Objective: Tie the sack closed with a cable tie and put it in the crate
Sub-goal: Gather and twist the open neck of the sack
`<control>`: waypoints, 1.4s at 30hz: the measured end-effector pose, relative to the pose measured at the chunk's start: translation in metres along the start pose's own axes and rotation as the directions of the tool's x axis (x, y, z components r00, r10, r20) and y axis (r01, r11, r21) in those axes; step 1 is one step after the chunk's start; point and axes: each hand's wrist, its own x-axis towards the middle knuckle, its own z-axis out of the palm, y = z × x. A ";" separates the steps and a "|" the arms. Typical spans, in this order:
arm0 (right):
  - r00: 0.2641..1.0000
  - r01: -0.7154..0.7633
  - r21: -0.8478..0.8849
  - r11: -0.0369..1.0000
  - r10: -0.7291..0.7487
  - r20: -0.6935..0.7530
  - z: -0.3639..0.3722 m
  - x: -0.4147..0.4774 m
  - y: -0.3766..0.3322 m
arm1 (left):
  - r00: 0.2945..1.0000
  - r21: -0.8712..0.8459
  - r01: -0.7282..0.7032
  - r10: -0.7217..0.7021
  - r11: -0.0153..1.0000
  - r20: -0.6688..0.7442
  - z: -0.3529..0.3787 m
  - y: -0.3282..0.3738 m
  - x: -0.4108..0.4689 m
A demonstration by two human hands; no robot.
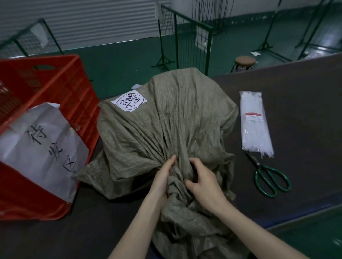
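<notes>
The fingers of the left hand (164, 175) and the right hand (202, 181) are curled around the bunched neck of the big grey-green woven sack (166, 121). Both hands squeeze the cloth into a tight twist. The sack lies in the middle of the dark flat table (302, 104), lumpy and full of wrinkles, with a white paper label (129, 101) on top. No tie is on it yet, so this looks like the gathering step. Next, one hand must keep squeezing while the other picks a tie from the clear bag of thin white plastic cable ties (254, 123) nearby on the right. Green-handled metal scissors (270, 178) lie just below that bag. The red plastic crate (47, 107) with holes waits on the left.
</notes>
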 end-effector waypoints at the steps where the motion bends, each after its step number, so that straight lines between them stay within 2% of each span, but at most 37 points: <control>1: 1.000 0.016 0.014 1.000 -0.017 0.019 0.000 -0.001 -0.003 | 0.999 -0.022 0.021 -0.021 1.000 0.038 0.001 0.002 -0.003; 4: 0.993 0.083 0.075 0.994 -0.088 0.075 -0.001 -0.003 -0.015 | 0.995 -0.048 0.047 -0.042 0.998 0.092 0.004 0.007 -0.004; 7: 0.984 0.127 0.056 0.990 -0.133 0.119 0.000 -0.004 -0.019 | 0.991 -0.005 0.066 -0.065 0.998 0.115 0.006 0.016 -0.006; 10: 0.972 0.074 0.045 0.996 -0.082 0.220 -0.003 -0.004 -0.016 | 0.993 0.078 0.045 -0.053 0.996 0.101 0.003 0.018 0.003; 12: 0.960 0.049 0.038 0.998 -0.058 0.276 -0.004 -0.004 -0.012 | 0.998 0.178 0.046 -0.054 0.983 0.042 0.000 0.016 0.005; 15: 0.949 -0.002 0.060 0.998 -0.017 0.314 -0.008 -0.006 -0.006 | 0.995 0.236 0.076 -0.058 0.969 -0.081 -0.004 0.014 0.006; 18: 0.975 0.007 0.063 0.998 -0.021 0.219 -0.017 -0.007 -0.006 | 0.988 0.236 0.076 -0.042 0.969 -0.149 -0.003 0.012 0.011; 20: 0.991 0.116 0.039 0.993 -0.118 0.068 -0.023 -0.010 -0.012 | 0.985 0.235 0.071 -0.032 0.969 -0.167 0.000 0.009 0.014; 23: 0.937 0.263 -0.070 0.962 -0.272 -0.219 -0.035 -0.010 -0.018 | 0.984 0.219 0.058 -0.019 0.974 -0.176 0.003 0.007 0.012; 25: 0.902 0.261 -0.166 0.951 -0.301 -0.309 -0.044 -0.005 -0.014 | 0.987 0.198 0.048 -0.016 0.979 -0.159 0.005 0.006 0.009; 26: 0.906 0.236 -0.204 0.950 -0.291 -0.308 -0.049 -0.002 -0.011 | 0.987 0.195 0.041 -0.009 0.980 -0.162 0.005 0.006 0.008; 29: 0.954 0.160 -0.193 0.968 -0.202 -0.222 -0.052 0.001 -0.005 | 0.989 0.169 0.047 -0.022 0.984 -0.149 0.007 0.005 0.005; 33: 0.969 0.193 -0.184 0.964 -0.217 -0.115 -0.040 -0.003 -0.005 | 0.996 0.101 0.072 -0.066 0.992 -0.061 0.009 0.004 -0.001; 36: 0.976 0.219 -0.187 0.958 -0.218 0.029 -0.027 -0.008 -0.006 | 0.998 0.044 0.046 -0.047 0.998 0.041 0.009 0.006 -0.001; 42: 0.957 0.246 -0.354 0.903 -0.169 0.234 -0.008 -0.016 -0.006 | 0.991 -0.016 -0.043 0.045 0.999 0.130 0.020 0.017 -0.017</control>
